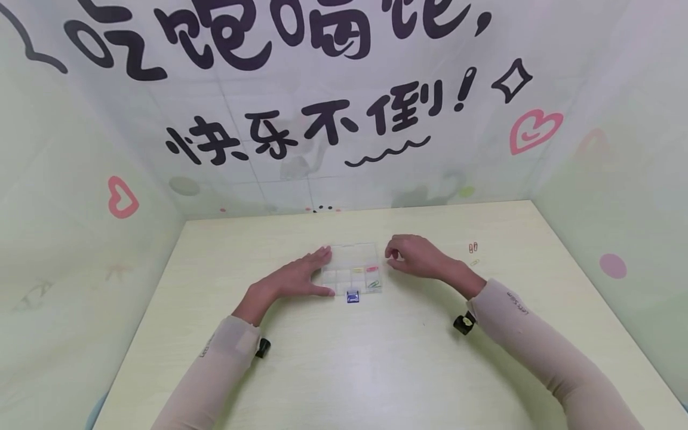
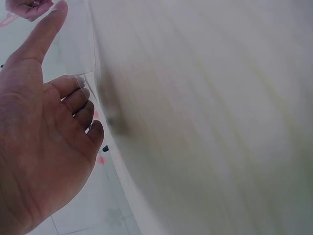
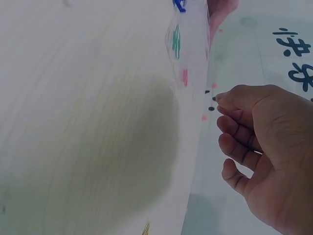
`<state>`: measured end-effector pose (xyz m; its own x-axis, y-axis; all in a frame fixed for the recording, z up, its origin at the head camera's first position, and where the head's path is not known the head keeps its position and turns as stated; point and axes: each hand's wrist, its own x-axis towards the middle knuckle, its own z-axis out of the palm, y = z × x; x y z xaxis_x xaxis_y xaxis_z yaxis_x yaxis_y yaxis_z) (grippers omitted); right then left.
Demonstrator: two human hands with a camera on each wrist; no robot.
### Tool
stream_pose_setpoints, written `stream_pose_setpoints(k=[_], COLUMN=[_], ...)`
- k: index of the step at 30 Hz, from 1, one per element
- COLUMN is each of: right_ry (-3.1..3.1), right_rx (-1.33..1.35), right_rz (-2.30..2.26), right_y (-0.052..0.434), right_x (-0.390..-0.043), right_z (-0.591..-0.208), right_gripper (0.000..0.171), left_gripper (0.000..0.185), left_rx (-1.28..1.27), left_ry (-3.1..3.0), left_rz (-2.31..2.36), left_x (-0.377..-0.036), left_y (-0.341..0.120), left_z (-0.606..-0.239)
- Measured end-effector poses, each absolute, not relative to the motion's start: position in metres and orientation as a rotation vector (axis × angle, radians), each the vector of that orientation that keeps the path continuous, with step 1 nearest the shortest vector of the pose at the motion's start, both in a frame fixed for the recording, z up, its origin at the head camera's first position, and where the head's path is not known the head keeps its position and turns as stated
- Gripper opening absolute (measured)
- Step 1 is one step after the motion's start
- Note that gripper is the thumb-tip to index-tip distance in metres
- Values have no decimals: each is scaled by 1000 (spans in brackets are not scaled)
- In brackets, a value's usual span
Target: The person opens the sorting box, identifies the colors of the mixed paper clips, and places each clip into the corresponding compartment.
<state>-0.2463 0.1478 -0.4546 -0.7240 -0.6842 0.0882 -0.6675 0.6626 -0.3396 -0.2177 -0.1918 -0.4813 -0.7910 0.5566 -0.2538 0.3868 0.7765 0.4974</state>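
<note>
Both hands flank clear box [image 1: 352, 270]; loose paperclips [image 1: 473, 248] lie right.

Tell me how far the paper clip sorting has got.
Done: yellow, pink and green clips sit in the clear compartment box. In hand: the left hand steadies the box's left side; the right hand, fingers curled, is beside its right edge, contents unclear. Left: loose paper clips lie on the table.

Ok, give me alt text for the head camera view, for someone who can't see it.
A person's left hand rests flat against a clear compartment box on a pale wooden table, while the right hand, fingers curled, sits at the box's right side. A few paper clips lie further right.
</note>
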Motion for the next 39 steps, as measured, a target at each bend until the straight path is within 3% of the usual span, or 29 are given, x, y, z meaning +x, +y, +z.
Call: stream_pose_setpoints(k=[22,39], right_ry=[2826,2742], right_rx=[-1030,-920], right_rz=[-575,-584], right_y=[230,254], right_x=[-258,-256], right_z=[-466,-471], right_gripper=[9,5], left_gripper=[112,112], left_rx=[725,741], left_ry=[2583,2586], left_rz=[600,593], left_x=[-219,-218], left_y=[-192,-192], left_z=[-484,-482])
